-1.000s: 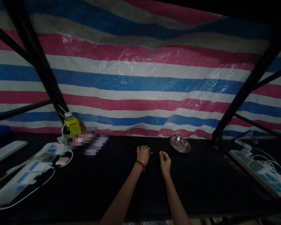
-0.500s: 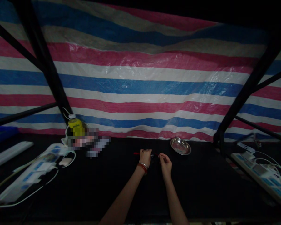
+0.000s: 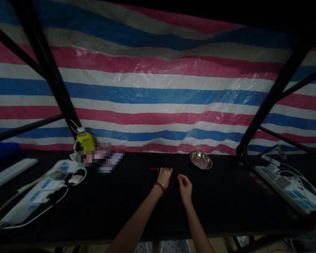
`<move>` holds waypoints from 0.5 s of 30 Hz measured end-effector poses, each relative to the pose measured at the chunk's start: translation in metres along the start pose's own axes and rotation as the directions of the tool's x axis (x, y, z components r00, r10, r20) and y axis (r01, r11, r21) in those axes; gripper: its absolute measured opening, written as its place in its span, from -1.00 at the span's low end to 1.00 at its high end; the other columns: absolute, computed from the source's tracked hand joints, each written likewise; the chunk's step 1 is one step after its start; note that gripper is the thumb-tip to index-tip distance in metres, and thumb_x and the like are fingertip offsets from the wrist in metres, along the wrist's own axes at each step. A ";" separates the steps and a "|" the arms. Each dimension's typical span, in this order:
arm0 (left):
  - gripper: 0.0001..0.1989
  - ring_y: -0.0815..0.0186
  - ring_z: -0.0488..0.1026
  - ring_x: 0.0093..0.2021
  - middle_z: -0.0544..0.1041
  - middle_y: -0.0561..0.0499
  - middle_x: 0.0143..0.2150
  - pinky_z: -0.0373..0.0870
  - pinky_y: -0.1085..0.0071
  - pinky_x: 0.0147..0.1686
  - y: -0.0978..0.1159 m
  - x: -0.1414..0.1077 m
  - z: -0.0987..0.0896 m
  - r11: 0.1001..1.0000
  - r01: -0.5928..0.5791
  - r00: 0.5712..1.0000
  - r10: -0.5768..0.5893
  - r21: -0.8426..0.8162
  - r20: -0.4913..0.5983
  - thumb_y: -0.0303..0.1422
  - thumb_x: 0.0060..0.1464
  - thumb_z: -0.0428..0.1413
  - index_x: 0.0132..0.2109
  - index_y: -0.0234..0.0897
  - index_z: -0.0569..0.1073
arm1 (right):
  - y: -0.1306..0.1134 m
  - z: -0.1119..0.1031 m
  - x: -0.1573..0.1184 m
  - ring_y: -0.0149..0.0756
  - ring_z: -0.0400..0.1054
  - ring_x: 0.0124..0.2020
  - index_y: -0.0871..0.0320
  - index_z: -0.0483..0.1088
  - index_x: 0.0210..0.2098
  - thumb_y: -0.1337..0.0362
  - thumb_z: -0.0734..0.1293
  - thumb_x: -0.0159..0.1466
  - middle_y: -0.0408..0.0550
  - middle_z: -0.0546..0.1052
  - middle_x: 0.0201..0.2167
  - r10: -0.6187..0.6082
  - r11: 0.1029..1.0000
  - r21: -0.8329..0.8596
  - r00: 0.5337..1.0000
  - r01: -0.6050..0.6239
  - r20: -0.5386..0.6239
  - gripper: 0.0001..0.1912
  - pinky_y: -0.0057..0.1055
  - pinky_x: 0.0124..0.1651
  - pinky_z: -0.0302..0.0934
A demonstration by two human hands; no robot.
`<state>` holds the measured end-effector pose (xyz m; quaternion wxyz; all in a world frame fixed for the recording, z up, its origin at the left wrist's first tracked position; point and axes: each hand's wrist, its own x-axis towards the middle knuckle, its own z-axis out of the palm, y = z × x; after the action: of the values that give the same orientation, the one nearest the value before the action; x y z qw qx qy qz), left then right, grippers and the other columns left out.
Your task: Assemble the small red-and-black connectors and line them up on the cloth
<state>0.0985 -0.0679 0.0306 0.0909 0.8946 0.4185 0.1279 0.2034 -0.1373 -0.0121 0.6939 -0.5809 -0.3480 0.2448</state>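
Observation:
Near the middle of the black table (image 3: pixel 116 207), my left hand (image 3: pixel 164 177) is laid over a slim red stick-like thing (image 3: pixel 154 169), its fingers bent round it. A red end shows beyond each side of the hand. Below the left red end, several thin dark bars with pale marks show beside the hand; their kind is too dark to make out. My right hand (image 3: pixel 185 188) is just to the right, thumb and forefinger pinched together near the red thing's right end. Whatever is in that pinch is too small to tell. A round shiny metal dish (image 3: pixel 201 160) stands behind, to the right.
Power strips (image 3: pixel 38 193) with white cables lie at the left, and another strip (image 3: pixel 284 188) at the right. A yellow bottle (image 3: pixel 85 140) stands by the left frame post. A striped plastic sheet (image 3: pixel 158 95) hangs behind the table between dark posts.
My right hand has drawn slightly down and away from the red thing's end. My left hand stays over it, with more thin bars showing at its left. The view has tilted a little.

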 end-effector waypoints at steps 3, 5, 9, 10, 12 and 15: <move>-0.71 0.22 0.43 -0.12 0.51 -0.16 -0.16 0.26 0.27 -0.04 0.002 -0.003 -0.006 0.999 -0.006 1.000 0.006 -0.050 -0.007 -0.58 0.09 -0.07 -0.11 -0.33 0.46 | -0.006 -0.007 -0.008 -0.30 0.34 -0.45 0.25 0.47 -0.37 -0.02 0.37 -0.03 -0.03 0.50 -0.48 0.025 1.000 -0.018 1.000 -0.025 -0.002 -0.56 -0.40 -0.35 0.22; -0.73 0.29 0.44 -0.14 0.52 -0.08 -0.18 0.30 0.35 -0.06 0.007 -0.013 -0.014 0.994 -0.009 0.999 0.004 -0.112 -0.048 -0.57 0.09 -0.05 -0.14 -0.28 0.48 | -0.010 -0.012 -0.014 -0.28 0.35 -0.43 0.26 0.47 -0.36 -0.03 0.37 -0.03 -0.01 0.51 -0.47 0.043 0.999 -0.023 0.999 -0.043 -0.002 -0.55 -0.38 -0.33 0.23; -0.77 0.33 0.45 -0.16 0.51 -0.03 -0.19 0.37 0.37 -0.09 0.021 -0.064 -0.040 0.859 -0.089 0.924 -0.118 -0.504 -0.364 -0.48 0.12 -0.04 -0.17 -0.25 0.48 | -0.017 -0.030 -0.039 -0.25 0.38 -0.40 0.25 0.48 -0.32 -0.03 0.37 -0.01 0.02 0.53 -0.42 0.068 0.997 -0.050 0.997 -0.066 0.039 -0.54 -0.38 -0.30 0.25; -0.77 0.33 0.45 -0.18 0.50 -0.03 -0.20 0.39 0.39 -0.13 0.023 -0.081 -0.046 0.813 -0.107 0.910 -0.151 -0.572 -0.385 -0.43 0.14 -0.05 -0.18 -0.24 0.49 | -0.019 -0.036 -0.048 -0.24 0.38 -0.39 0.25 0.48 -0.32 -0.03 0.37 -0.01 0.02 0.53 -0.42 0.075 0.995 -0.068 0.995 -0.071 0.060 -0.54 -0.38 -0.30 0.26; -0.77 0.33 0.46 -0.21 0.49 -0.03 -0.23 0.42 0.40 -0.19 0.021 -0.117 -0.058 0.738 -0.093 0.898 -0.228 -0.669 -0.376 -0.33 0.14 -0.04 -0.20 -0.21 0.51 | -0.023 -0.049 -0.067 -0.22 0.39 -0.36 0.23 0.49 -0.31 -0.04 0.37 0.01 0.02 0.54 -0.41 0.102 0.990 -0.111 0.989 -0.090 0.105 -0.55 -0.38 -0.27 0.27; -0.74 0.29 0.48 -0.24 0.50 -0.05 -0.24 0.46 0.42 -0.29 0.004 -0.165 -0.072 0.608 0.032 0.916 -0.335 -0.793 -0.220 -0.18 0.06 0.05 -0.21 -0.21 0.52 | -0.028 -0.071 -0.090 -0.20 0.41 -0.33 0.18 0.52 -0.29 -0.07 0.37 0.00 0.01 0.55 -0.39 0.193 0.970 -0.177 0.967 -0.164 0.166 -0.53 -0.39 -0.24 0.28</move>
<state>-0.0222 -0.1940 0.0748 0.4044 0.6812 0.4225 0.4404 0.1987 -0.2547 -0.0087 0.5847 -0.6396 -0.3749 0.3294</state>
